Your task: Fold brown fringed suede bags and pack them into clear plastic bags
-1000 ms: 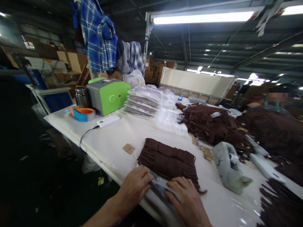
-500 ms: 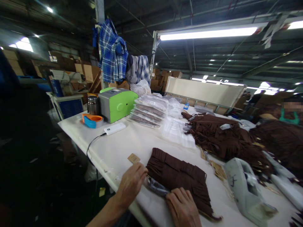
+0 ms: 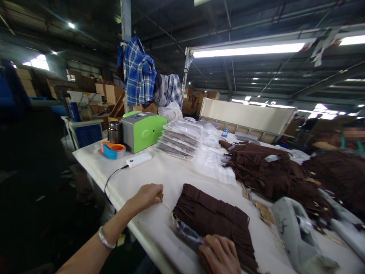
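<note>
Across the white desk (image 3: 168,175), a green-and-grey machine (image 3: 145,133) stands by stacked plastic packets (image 3: 181,137). On the near side lies the folded brown piece (image 3: 212,211), its tan tag (image 3: 161,196) pinched in my left hand (image 3: 149,195). My right hand (image 3: 221,252) bends over the clear plastic (image 3: 189,233) at the piece's near edge; I cannot tell whether it grips.

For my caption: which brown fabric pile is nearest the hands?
The flat, folded brown fabric bundle beside the right hand; loose brown fabric heaps lie farther off.
</note>
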Demonstrator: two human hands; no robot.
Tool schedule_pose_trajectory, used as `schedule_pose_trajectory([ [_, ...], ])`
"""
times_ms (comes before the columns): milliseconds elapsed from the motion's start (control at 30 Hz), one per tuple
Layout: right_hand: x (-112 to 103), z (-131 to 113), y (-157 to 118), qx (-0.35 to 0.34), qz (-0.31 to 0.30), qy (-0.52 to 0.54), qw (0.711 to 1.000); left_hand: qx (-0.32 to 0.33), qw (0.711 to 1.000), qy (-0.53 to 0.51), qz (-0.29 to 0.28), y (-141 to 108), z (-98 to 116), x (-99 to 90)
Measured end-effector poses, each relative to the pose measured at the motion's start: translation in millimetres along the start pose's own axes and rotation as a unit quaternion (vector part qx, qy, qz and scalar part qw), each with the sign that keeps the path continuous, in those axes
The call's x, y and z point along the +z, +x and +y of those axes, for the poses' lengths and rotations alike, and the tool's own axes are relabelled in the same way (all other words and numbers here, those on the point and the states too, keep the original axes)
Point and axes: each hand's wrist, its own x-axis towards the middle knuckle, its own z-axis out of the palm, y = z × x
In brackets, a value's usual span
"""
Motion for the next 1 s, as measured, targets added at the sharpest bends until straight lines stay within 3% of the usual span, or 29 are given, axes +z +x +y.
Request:
schedule_pose_trajectory([
  [67,-1,0,1,0.006,-0.001,0.011,1.0,-0.004,0.997,-0.075,-0.017,-7,2,-3.2],
  [133,-3,0,2,0.011,-0.005,0.024,1.0,-0.009,0.972,-0.227,-0.057,-11,11,-5.5],
  [267,-7,2,3,0.005,-0.029,0.032,0.999,-0.033,0.853,-0.507,-0.12,-7,39,-5.7],
  [367,-10,3,2,0.024,-0.066,0.033,0.997,-0.041,0.773,-0.619,-0.134,6,57,-1.6],
  [433,-10,2,1,0.05,-0.062,0.039,0.996,-0.04,0.742,-0.653,-0.146,17,65,2.4],
  [500,-9,1,-1,0.062,-0.056,0.043,0.996,-0.043,0.752,-0.643,-0.137,27,70,6.4],
  [633,-4,2,-4,0.071,-0.048,0.038,0.996,-0.061,0.855,-0.511,-0.064,46,72,11.0],
  [700,-2,3,-6,0.07,-0.043,0.039,0.996,-0.068,0.884,-0.461,-0.033,55,68,11.0],
  [833,3,4,-7,0.067,-0.025,0.046,0.996,-0.061,0.911,-0.408,0.016,68,57,9.0],
  [1000,5,4,-6,0.068,-0.003,0.032,0.997,-0.042,0.925,-0.378,0.016,71,54,6.3],
])
